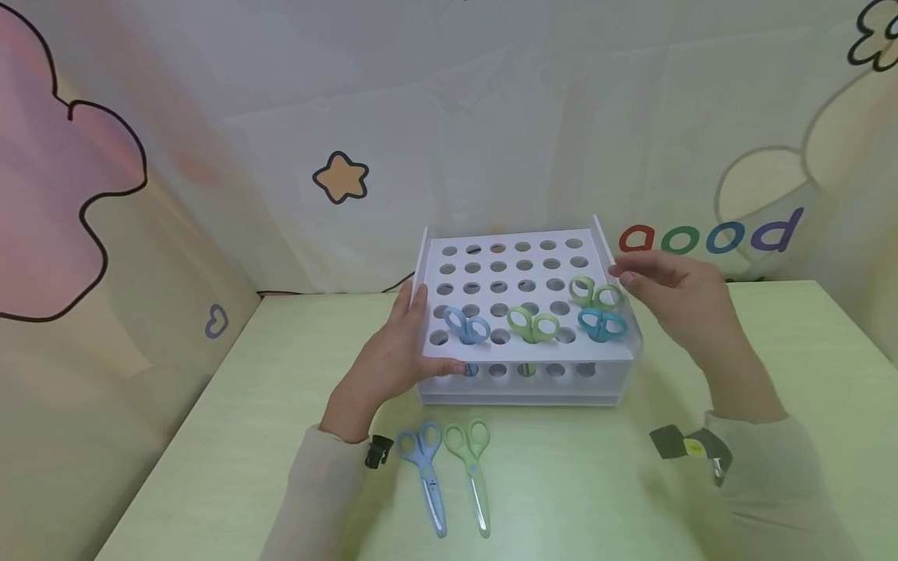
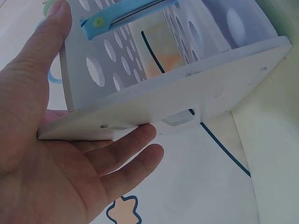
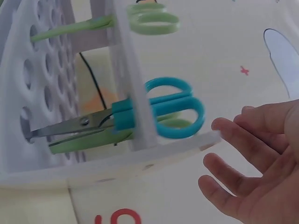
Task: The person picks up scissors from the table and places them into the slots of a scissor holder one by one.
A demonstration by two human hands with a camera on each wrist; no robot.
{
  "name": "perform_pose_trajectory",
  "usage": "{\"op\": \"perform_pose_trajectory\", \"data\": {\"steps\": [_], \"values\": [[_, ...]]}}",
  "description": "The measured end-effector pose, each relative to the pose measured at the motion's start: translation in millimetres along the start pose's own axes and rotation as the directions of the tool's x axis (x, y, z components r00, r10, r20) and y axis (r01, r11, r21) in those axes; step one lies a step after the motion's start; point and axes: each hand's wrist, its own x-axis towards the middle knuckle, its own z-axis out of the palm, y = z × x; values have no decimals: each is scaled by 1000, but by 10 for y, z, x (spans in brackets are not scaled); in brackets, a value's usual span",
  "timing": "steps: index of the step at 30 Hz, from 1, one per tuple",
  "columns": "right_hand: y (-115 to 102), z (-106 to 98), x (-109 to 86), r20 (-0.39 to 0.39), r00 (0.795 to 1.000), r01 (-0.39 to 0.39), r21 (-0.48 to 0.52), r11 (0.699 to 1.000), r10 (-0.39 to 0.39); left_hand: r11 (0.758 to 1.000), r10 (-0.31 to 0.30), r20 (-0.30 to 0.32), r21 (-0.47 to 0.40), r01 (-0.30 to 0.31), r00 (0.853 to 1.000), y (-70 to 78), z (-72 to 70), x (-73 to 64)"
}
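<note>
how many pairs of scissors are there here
6. In the white rack: a blue pair, a teal pair, two green pairs. On the table: another blue pair, another green pair.

Letters "ood" (image 1: 740, 237), on backdrop (image 1: 491, 140) (red initial (image 1: 623, 238) unclear)

Three green scissors (image 1: 472, 467), two blue scissors (image 1: 428, 471), one teal pair (image 3: 125, 114), one white rack (image 1: 540, 352)
</note>
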Motion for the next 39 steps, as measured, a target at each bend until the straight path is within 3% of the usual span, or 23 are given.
{"op": "perform_pose_trajectory", "data": {"steps": [8, 11, 13, 16, 18, 25, 31, 34, 39], "values": [[-200, 7, -134, -61, 998, 31, -16, 999, -32, 1000, -5, -5, -7, 5, 1000, 1, -8, -8], [-258, 41, -195, -67, 993, 104, 68, 992, -99, 1000, -10, -4, -12, 10, 1000, -2, -7, -10], [-291, 73, -228, -51, 982, 186, 179, 966, -180, 1000, -8, -3, -17, 8, 1000, -3, -6, -8], [-333, 141, -260, -1, 958, 276, 277, 920, -287, 1000, -10, -3, -22, 9, 1000, -5, -5, -5], [-356, 193, -276, 45, 948, 289, 284, 914, -314, 1000, -4, -7, -20, 4, 1000, -9, -2, -2], [-384, 435, -327, 218, 917, 288, 221, 932, -335, 1000, -5, -8, -20, 4, 1000, -4, 1, 5], [-364, 728, -374, 416, 857, 251, 178, 951, -304, 1000, -7, -3, -24, 7, 1000, 4, -2, 7], [-329, 850, -380, 458, 831, 252, 195, 948, -315, 1000, 0, -4, -28, 0, 1000, -1, -3, 10], [-222, 985, -363, 501, 806, 245, 206, 947, -317, 1000, 10, -4, -30, -10, 1000, 5, -11, 12]]}}
